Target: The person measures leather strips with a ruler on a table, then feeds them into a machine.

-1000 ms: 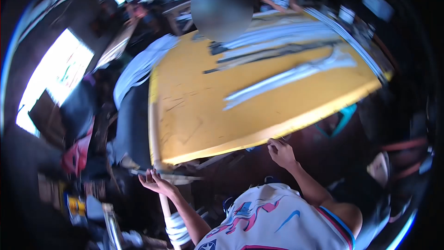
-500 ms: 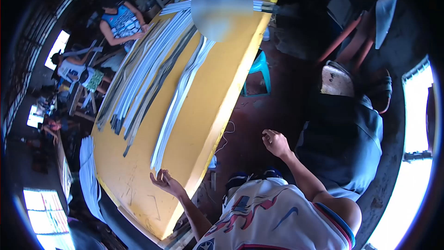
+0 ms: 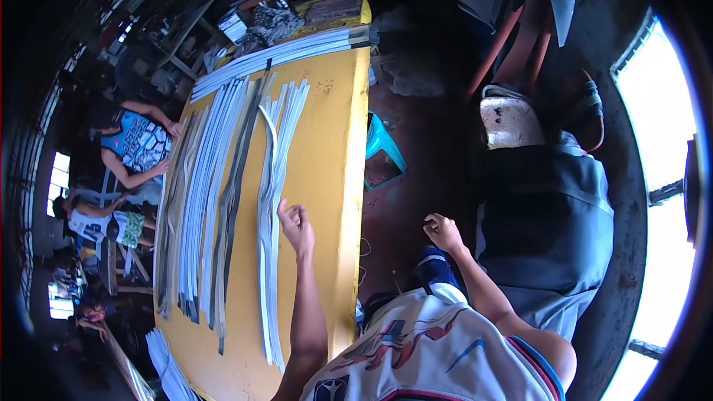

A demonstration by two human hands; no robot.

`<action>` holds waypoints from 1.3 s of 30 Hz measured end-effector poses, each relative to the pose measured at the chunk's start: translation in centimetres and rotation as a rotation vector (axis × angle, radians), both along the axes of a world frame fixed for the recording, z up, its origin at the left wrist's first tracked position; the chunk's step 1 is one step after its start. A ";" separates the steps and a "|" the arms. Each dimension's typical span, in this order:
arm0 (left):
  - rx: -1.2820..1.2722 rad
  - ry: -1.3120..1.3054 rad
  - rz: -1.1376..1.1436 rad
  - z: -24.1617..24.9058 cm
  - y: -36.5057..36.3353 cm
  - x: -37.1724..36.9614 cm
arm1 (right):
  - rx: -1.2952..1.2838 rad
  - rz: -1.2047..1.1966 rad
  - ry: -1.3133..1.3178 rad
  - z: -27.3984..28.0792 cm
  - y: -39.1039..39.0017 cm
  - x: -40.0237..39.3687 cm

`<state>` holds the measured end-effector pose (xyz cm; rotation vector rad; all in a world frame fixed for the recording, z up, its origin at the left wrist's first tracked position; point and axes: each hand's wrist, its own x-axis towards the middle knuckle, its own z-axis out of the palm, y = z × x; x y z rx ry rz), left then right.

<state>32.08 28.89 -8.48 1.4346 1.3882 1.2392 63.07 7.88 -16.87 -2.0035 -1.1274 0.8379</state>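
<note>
Several bundles of long thin strips lie lengthwise on a yellow table (image 3: 327, 148). Nearest to me is a white and grey bundle (image 3: 267, 267). Just right of it, over the table, my left hand (image 3: 297, 229) is raised with its index finger extended and the other fingers bent, holding nothing visible. My right hand (image 3: 443, 232) hangs past the table's right edge with its fingers curled; nothing shows in it. Further left lie white strips (image 3: 200, 200) and dark grey strips (image 3: 236, 200).
A person in a blue top (image 3: 137, 145) stands at the table's left side, with another person (image 3: 93, 223) behind. White strips (image 3: 297, 52) cross the far end. A teal stool (image 3: 386, 147) is right of the table; a dark covered pile (image 3: 546, 223) is further right.
My view has turned, so the table now runs more upright. My left hand has moved from the near end of the right bundle to beside its middle. My right hand stays curled.
</note>
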 end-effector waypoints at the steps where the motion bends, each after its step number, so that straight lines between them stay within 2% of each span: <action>1: 0.003 0.011 -0.020 -0.2 3.1 1.7 | 0.012 -0.034 0.066 -1.3 2.1 0.4; 3: -0.050 0.245 -0.153 -1.9 10.0 5.3 | -0.012 -0.083 0.181 -4.1 7.2 1.6; 4: -0.050 0.255 -0.166 -2.7 13.6 7.5 | -0.044 -0.106 0.285 -5.6 10.0 2.5; 6: 0.005 0.539 -0.244 -4.4 19.3 10.9 | -0.086 -0.148 0.331 -10.0 16.3 3.8; 7: 0.001 0.563 -0.254 -5.8 21.9 12.1 | -0.112 -0.184 0.363 -11.4 19.9 4.6; 10: 0.039 0.747 -0.260 -9.9 29.8 15.7 | -0.187 -0.263 0.243 -14.6 30.1 6.4; 11: 0.077 0.891 -0.134 -11.3 31.5 16.3 | -0.282 -0.224 0.233 -18.2 33.7 7.0; 12: 0.133 1.021 -0.008 -12.9 33.7 17.5 | -0.286 -0.214 0.272 -17.6 36.5 8.2; 13: 0.081 0.958 0.142 -12.8 33.8 18.8 | -0.293 -0.204 0.313 -17.0 39.2 8.9; 14: 0.065 0.993 0.110 -12.7 33.6 19.3 | -0.232 -0.235 0.240 -18.8 41.6 8.9; 16: 0.032 1.050 0.287 -12.6 34.0 21.0 | -0.107 -0.305 0.089 -20.3 45.6 9.3; 18: -0.013 1.113 0.271 -12.2 33.3 20.4 | -0.081 -0.287 -0.021 -21.7 48.3 8.8; 20: 0.103 1.078 0.233 -12.8 34.1 20.3 | -0.062 -0.296 -0.058 -22.8 50.0 8.0; 24: 0.014 1.090 0.207 -12.3 34.0 20.7 | -0.090 -0.323 -0.019 -24.3 51.1 6.9; 29: 0.022 1.135 0.172 -12.3 33.9 20.0 | -0.046 -0.408 -0.006 -25.4 51.2 5.9; 32: 0.064 1.061 0.165 -12.9 34.3 19.8 | 0.000 -0.430 -0.016 -25.3 50.5 6.0; 36: 0.067 1.077 0.163 -12.6 34.1 20.1 | -0.074 -0.394 0.073 -24.6 51.1 6.9; 39: 0.062 1.067 0.151 -12.8 34.3 19.8 | -0.097 -0.281 -0.015 -24.4 51.1 6.8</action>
